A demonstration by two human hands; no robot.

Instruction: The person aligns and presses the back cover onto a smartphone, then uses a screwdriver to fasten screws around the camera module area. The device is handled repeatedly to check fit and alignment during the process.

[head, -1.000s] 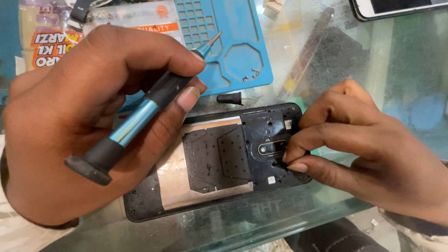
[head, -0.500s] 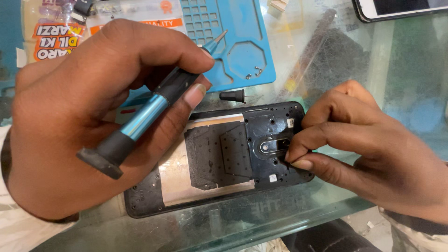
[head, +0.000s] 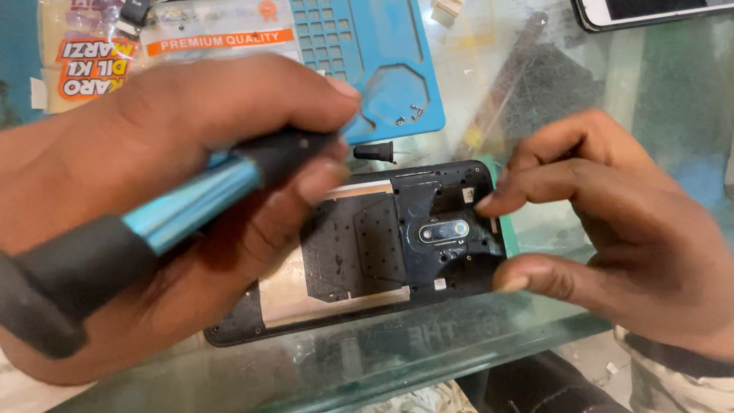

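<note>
On the glass table (head: 428, 344), flat and face down: an opened phone frame (head: 382, 252), black, back cover off, inner plates bare. In its right half, an oval camera module (head: 443, 231) seated in its cut-out; to the left of that, dark shielding over a coppery sheet.

Over the frame's left half, close to the lens and blurred: left hand (head: 115, 191), clenched around a screwdriver (head: 191, 203) with a blue shaft and black ends. Tip hidden behind the fingers, so no telling whether it meets the frame.

At the frame's right end: right hand (head: 612, 229), loosely spread, grasping nothing firmly. Forefinger tip at the upper right corner, thumb beside the lower right corner, a gap between them. Looks like light steadying, not a pinch; real contact at the thumb hard to judge.

Just above the frame's top edge: a short black bit (head: 375, 151), lying loose. Farther above: a blue work mat (head: 382, 69) with moulded trays, and in one tray a few tiny loose screws (head: 409, 115). Above and left of the frame: a printed packet (head: 92, 61). Well above and right: a white phone (head: 650, 11), cut by the picture edge.

As to progress, judged from the layout: cover removed, some screws out and parked on the mat. Inner plates and camera module in place, so the deeper strip-down seems not yet done. Count of screws left in the frame too small to tell.
</note>
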